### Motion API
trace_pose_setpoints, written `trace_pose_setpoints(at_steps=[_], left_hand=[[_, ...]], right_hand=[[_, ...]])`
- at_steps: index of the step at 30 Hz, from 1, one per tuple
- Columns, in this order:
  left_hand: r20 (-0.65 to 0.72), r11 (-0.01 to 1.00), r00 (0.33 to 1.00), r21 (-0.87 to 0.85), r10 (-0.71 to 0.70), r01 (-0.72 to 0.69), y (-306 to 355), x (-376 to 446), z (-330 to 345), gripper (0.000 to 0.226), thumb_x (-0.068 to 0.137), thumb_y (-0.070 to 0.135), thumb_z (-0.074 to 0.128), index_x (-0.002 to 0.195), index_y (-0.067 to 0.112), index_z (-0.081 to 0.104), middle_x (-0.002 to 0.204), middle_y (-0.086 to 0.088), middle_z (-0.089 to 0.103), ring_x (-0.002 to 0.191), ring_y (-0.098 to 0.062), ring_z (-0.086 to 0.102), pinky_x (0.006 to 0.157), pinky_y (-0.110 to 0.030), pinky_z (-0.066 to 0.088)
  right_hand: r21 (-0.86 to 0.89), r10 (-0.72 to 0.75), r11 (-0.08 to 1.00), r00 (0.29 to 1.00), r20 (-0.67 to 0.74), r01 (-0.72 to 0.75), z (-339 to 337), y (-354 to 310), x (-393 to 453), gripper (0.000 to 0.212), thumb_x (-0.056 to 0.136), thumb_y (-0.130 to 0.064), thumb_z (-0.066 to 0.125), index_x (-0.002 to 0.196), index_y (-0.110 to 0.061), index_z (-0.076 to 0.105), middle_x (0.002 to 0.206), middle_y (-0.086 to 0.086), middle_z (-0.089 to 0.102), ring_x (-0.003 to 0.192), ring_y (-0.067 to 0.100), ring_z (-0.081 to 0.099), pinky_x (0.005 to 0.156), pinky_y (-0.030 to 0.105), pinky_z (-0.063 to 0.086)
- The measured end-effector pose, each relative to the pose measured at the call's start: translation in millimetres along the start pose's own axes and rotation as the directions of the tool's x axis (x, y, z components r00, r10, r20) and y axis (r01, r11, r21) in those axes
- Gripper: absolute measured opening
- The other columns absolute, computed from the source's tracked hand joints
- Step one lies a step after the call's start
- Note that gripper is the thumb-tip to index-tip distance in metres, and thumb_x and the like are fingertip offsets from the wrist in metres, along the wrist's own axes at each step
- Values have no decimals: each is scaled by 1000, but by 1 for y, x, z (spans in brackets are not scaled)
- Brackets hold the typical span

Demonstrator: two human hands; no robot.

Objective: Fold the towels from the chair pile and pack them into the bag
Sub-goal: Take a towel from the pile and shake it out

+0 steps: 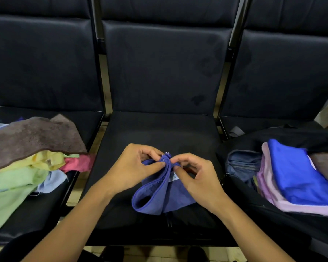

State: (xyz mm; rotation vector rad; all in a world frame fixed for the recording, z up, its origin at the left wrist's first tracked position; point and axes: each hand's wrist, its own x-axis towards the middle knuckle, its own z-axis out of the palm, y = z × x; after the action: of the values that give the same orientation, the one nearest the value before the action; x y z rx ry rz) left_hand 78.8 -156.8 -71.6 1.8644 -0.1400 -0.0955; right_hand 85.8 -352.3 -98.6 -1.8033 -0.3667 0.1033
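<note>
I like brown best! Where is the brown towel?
The brown towel lies on top of the towel pile on the left chair, at the left of the head view.

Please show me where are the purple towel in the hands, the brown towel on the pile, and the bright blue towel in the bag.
purple towel [155,197]: head view, its hanging folded part.
brown towel [32,137]: head view, its top face.
bright blue towel [295,173]: head view, its middle.
</note>
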Motion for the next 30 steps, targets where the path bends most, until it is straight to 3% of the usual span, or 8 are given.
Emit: trace_pose_setpoints(at_steps=[7, 11, 16, 19, 22, 24, 27, 30], left_hand=[[-8, 1000, 1000, 17, 3, -3, 0, 5, -4, 12, 79, 0, 76, 74, 10, 75, 94, 3, 75, 90, -15, 72, 86, -29, 57], [-40, 1000, 999, 0, 28, -28, -1, 6, -2, 17, 76, -2, 78, 72, 14, 74, 93, 3, 74, 90, -17, 72, 84, -32, 56], [-68, 996, 994, 0, 85, -85, 1, 5, 4, 18, 73, -6, 79, 75, 9, 69, 89, 1, 73, 86, -16, 72, 81, -29, 57], [-102, 989, 984, -28, 144, -147, 2, 2, 8, 19, 73, -7, 78, 78, 8, 67, 89, 0, 73, 90, -16, 71, 84, -26, 56], [-143, 976, 967, -12, 212, -215, 5, 2, 10, 18, 76, 4, 79, 87, 14, 68, 91, 1, 73, 93, -15, 70, 87, -24, 54], [-196, 973, 953, 62, 230, -222, 4, 4, 7, 19, 79, 20, 77, 96, 19, 67, 95, 6, 71, 97, -11, 68, 89, -26, 53], [-323, 976, 931, 187, 170, -113, -6, 9, 0, 54, 70, 56, 74, 116, 31, 58, 114, 17, 64, 112, 1, 58, 93, -16, 45], [-346, 994, 932, -69, -104, 86, -9, 12, -2, 95, 55, 74, 75, 133, 28, 47, 120, 18, 62, 110, 2, 60, 89, -19, 49]], right_hand=[[-1, -3, 1000, 1000, -18, 3, 3, -1, 3, 26, 91, 2, 65, 96, -21, 73, 92, -4, 74, 89, 16, 70, 84, 38, 57], [-13, -57, 998, 998, -39, 57, 6, -2, 1, 11, 87, -18, 75, 93, -24, 68, 87, -3, 71, 80, 18, 67, 75, 37, 56], [-141, 66, 988, 996, 51, -59, 3, 4, 5, 40, 82, -15, 78, 107, -36, 54, 93, -11, 69, 83, 8, 68, 71, 22, 55], [-327, 102, 943, 987, 121, -57, -1, 6, 8, 16, 91, -20, 67, 99, -34, 66, 89, -10, 65, 81, 7, 63, 69, 27, 54], [-329, 94, 942, 991, 96, -58, -4, 8, 9, 7, 96, -26, 63, 98, -28, 69, 87, -8, 66, 80, 9, 63, 68, 28, 52], [-257, 86, 964, 995, 48, -71, -5, 8, 10, 8, 96, -24, 63, 96, -23, 71, 84, -2, 69, 77, 11, 65, 70, 36, 54], [42, 152, 988, 988, -32, -151, -8, 4, 13, 10, 96, -12, 64, 99, -16, 73, 91, 1, 77, 86, 9, 72, 76, 30, 57], [438, 294, 858, 956, 14, -270, -11, -4, 13, 21, 96, -16, 61, 114, -9, 70, 109, 5, 76, 106, 20, 70, 94, 36, 55]])
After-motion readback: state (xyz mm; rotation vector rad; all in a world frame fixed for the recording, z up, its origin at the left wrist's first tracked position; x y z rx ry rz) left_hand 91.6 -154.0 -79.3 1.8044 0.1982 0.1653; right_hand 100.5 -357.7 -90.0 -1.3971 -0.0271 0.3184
